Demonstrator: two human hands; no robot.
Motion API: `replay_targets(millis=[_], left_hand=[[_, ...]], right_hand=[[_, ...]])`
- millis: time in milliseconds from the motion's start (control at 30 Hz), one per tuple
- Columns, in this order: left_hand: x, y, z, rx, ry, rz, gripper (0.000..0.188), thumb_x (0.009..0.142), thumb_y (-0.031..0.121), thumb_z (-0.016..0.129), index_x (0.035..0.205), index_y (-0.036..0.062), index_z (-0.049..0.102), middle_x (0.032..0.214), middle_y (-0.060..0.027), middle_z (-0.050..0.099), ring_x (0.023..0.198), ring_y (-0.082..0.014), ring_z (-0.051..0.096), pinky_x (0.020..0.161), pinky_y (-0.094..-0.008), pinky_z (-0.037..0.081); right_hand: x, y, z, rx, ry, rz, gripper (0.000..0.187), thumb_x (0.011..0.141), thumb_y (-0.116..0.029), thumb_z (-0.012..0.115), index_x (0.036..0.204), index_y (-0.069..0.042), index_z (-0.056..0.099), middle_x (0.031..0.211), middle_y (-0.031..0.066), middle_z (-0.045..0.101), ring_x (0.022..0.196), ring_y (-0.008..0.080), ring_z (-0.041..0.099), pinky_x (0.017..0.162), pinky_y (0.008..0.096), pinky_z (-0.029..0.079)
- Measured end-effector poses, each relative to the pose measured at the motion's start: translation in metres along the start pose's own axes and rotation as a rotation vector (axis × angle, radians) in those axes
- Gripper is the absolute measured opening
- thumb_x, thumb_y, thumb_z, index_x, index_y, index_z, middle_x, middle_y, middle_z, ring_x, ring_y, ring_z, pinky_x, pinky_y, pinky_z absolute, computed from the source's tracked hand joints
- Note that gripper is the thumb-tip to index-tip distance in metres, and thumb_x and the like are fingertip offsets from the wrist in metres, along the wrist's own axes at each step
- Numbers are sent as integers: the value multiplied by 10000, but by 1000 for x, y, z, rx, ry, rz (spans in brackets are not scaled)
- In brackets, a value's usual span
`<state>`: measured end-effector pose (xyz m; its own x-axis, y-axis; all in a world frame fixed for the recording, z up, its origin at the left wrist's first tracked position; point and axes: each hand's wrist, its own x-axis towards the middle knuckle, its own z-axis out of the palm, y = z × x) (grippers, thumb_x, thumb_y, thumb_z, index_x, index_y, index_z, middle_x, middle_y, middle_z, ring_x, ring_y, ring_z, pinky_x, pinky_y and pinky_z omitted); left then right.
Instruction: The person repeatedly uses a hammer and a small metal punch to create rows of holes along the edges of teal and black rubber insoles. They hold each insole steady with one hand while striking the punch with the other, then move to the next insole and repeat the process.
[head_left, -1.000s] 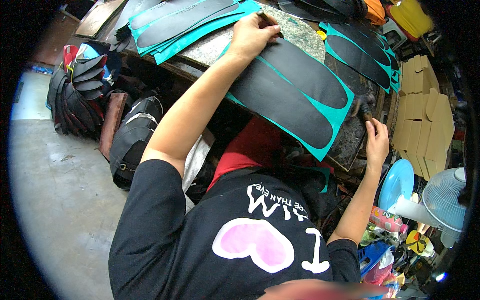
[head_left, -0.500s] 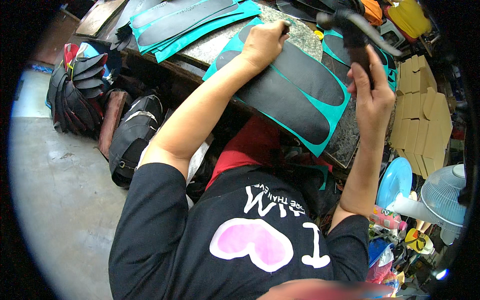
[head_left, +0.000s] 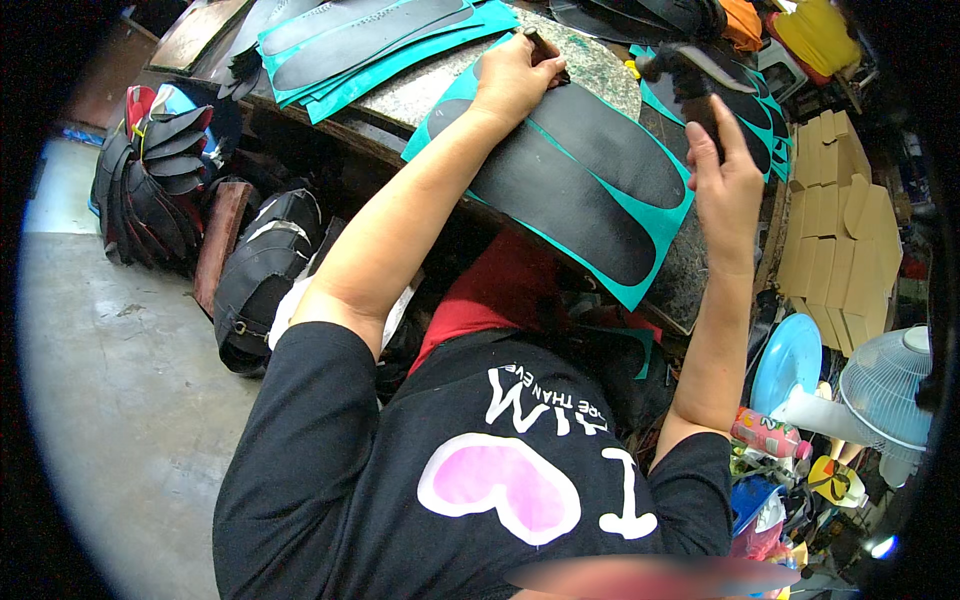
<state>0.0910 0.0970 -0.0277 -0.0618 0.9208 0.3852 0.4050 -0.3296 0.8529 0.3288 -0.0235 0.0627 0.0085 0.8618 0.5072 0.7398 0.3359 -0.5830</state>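
Observation:
My left hand (head_left: 517,80) is closed round a short dark punch (head_left: 541,42), its lower end by the upper edge of a teal sheet (head_left: 640,290). Black sole-shaped insole pieces (head_left: 560,200) lie on that sheet, side by side. My right hand (head_left: 725,180) grips a hammer (head_left: 690,85) by its dark handle, raised over the right side of the table. The hammer's head is tilted and slightly blurred. Beneath the sheet is a round pale stone slab (head_left: 590,60).
More teal sheets with black sole shapes (head_left: 370,50) are stacked at the far left, others (head_left: 765,110) at the right. Beyond the table's right edge stand folded cardboard boxes (head_left: 835,240) and a fan (head_left: 885,390). Bundled black pieces (head_left: 150,190) and a black bag (head_left: 265,280) are at left.
The hammer and my right hand have moved slightly left and down toward the sheet. My left hand has shifted a little left, and the punch's top now shows.

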Motion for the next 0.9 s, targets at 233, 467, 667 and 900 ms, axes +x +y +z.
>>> replay_targets(millis=[233,467,667,900], left_hand=[[-14,30,5,434,-42,496,168,828,105,678,953,28,595,781,-169,681,762,-367,683,697,-462,540],[-5,9,11,-394,76,-121,160,850,136,720,864,-19,685,797,-132,730,687,-145,723,624,-300,576],[-9,12,11,50,9,238,166,840,144,725,941,29,660,827,-147,719,772,-289,718,697,-361,563],[-20,30,19,348,48,455,121,837,113,674,914,34,625,792,-212,673,758,-372,681,694,-434,546]], right_hand=[[-3,-28,9,133,150,-242,389,952,-256,655,1308,-112,594,987,154,711,809,266,683,686,368,541],[-8,6,10,-52,-2,45,409,953,-309,642,1300,-97,599,1034,204,704,913,347,703,753,388,543],[-7,-27,-17,156,155,-139,374,935,-211,689,1267,-55,619,1008,180,724,892,224,723,762,321,540],[-15,-2,19,-75,-25,54,392,960,-329,622,1274,-95,604,1033,231,693,951,404,677,780,429,540]])
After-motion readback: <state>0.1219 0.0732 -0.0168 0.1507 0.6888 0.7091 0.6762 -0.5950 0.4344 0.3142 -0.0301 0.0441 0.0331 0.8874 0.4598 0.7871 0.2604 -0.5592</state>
